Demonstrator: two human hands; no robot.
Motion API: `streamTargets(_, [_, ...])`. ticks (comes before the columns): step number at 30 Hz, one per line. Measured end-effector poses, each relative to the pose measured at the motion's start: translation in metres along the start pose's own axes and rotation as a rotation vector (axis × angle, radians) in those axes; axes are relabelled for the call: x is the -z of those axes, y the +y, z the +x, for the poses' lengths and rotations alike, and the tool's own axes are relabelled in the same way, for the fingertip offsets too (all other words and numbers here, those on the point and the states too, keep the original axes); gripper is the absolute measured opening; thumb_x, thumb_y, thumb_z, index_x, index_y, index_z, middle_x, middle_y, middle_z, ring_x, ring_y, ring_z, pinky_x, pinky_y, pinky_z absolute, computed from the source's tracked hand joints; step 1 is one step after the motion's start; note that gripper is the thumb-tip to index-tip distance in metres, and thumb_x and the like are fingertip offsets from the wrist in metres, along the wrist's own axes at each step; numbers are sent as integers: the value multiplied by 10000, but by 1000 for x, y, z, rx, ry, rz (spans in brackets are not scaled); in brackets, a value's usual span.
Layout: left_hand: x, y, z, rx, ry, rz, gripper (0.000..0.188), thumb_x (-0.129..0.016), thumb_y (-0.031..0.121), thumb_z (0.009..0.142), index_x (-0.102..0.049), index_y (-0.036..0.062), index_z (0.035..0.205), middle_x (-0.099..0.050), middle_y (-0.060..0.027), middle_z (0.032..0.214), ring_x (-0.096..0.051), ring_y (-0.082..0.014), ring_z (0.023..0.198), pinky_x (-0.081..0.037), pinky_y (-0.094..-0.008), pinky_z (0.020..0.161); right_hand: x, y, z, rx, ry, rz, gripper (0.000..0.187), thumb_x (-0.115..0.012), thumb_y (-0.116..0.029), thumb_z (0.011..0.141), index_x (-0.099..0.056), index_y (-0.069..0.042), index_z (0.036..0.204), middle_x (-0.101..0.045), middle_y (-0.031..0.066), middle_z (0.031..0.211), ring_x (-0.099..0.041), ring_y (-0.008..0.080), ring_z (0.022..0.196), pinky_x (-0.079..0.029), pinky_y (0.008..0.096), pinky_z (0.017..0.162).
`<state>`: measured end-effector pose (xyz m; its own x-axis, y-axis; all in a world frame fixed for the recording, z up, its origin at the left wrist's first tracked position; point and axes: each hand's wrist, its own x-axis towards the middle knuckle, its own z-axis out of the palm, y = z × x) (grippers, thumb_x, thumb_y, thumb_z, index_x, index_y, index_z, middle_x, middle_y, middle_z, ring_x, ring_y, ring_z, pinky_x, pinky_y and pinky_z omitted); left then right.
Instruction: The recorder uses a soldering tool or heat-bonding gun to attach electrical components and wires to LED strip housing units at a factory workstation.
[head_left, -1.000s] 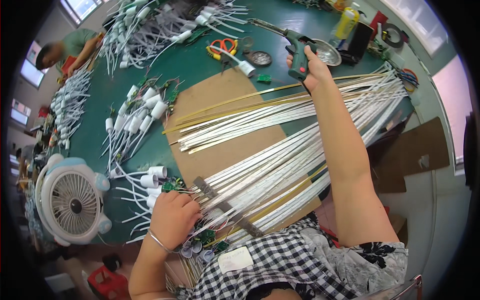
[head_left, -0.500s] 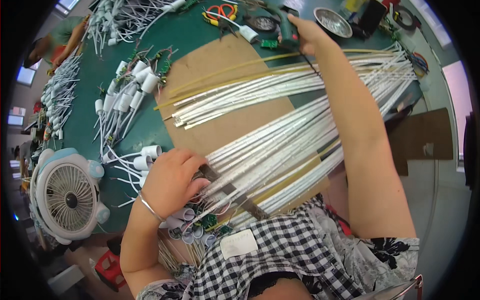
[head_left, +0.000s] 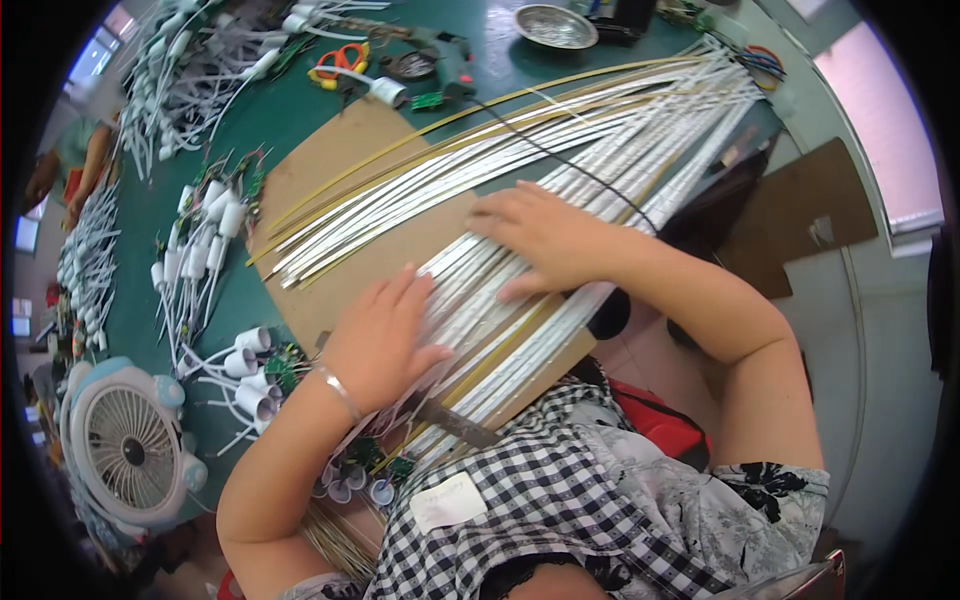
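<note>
A bundle of long, narrow whitish strips with small dots (head_left: 480, 280) lies slanting across the table in front of me. My left hand (head_left: 385, 335) rests flat near the bundle's near-left end, fingers apart and a little blurred. Farther along, my right hand (head_left: 540, 235) lies across the same strips with its fingers stretched out. A flat grey metal bar (head_left: 460, 422) crosses the strips by my left hand, which partly hides it. Small green circuit boards and white caps (head_left: 382, 490) hang at the strip ends. A dark green corded hand tool (head_left: 453, 68) lies at the back.
A second bunch of strips (head_left: 390, 195) lies on a brown cardboard sheet (head_left: 345, 130). Wired white cylindrical caps (head_left: 228, 215) are grouped at left, near a fan (head_left: 130, 450). Behind are orange-handled scissors (head_left: 340, 65) and a metal bowl (head_left: 556, 27). A cord (head_left: 560, 160) crosses the strips.
My right hand has let go of the corded tool at the back and come down onto the strips. My left hand has shifted from beside the metal bar onto the strips, fingers spread.
</note>
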<state>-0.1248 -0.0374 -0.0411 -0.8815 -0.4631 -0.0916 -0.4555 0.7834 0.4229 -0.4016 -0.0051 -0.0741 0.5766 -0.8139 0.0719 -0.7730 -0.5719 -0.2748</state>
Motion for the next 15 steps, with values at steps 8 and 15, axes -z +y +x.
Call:
streamTargets(8, [5,-65,-71,74,-82,112,361,-613,10,777,-601,89,1128,-576,-94,1170,-536,-321,1064,-427,-409,914,-40,-12,-21,-18,-75,-114,897,-658,-508,730,-322,-73,1439,-342,157,1439,-291,335,1357,-139,487,1163])
streamTargets(15, [-9,-59,-83,44,-77,411,397,-695,59,698,-610,155,1074,-576,-29,1034,-554,-247,986,-435,-375,864,-46,-16,-18,21,29,-206,782,-603,-512,791,-364,-114,1420,-379,107,1419,-314,300,1346,-174,460,1157])
